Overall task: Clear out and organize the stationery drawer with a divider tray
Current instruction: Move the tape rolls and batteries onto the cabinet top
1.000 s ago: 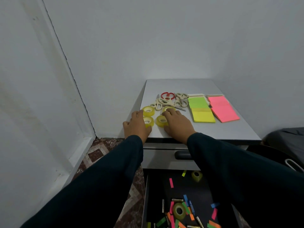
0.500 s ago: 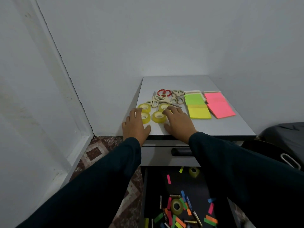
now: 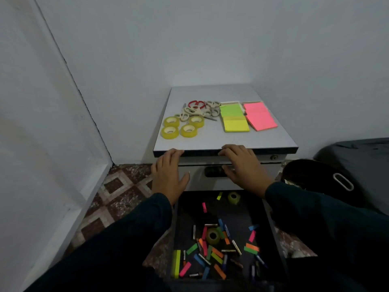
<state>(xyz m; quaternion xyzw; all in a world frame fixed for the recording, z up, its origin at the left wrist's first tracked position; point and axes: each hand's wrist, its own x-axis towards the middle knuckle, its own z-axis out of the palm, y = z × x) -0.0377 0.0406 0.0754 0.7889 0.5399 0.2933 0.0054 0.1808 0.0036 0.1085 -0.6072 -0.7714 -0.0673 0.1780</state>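
The grey cabinet top point(image 3: 221, 142) carries several yellow tape rolls point(image 3: 182, 126) at its front left, a heap of scissors point(image 3: 197, 110) behind them, and green-yellow sticky notes point(image 3: 234, 119) beside pink sticky notes point(image 3: 260, 115). Below, the open dark drawer point(image 3: 273, 232) holds a tape roll point(image 3: 213, 236), another roll point(image 3: 233, 198) at its back, coloured flags and several small batteries. My left hand point(image 3: 168, 175) and my right hand point(image 3: 242, 165) hover with relaxed fingers at the cabinet's front edge, holding nothing.
A closed upper drawer with a dark handle point(image 3: 214, 171) sits just behind my right hand. A white wall point(image 3: 42, 123) stands close on the left, patterned floor tiles point(image 3: 117, 190) lie below it, and a dark bag point(image 3: 347, 165) rests at the right.
Both hands let go of the tape rolls and drew back from the cabinet top to its front edge. The rolls stay grouped at the front left. My view tilted down toward the drawer.
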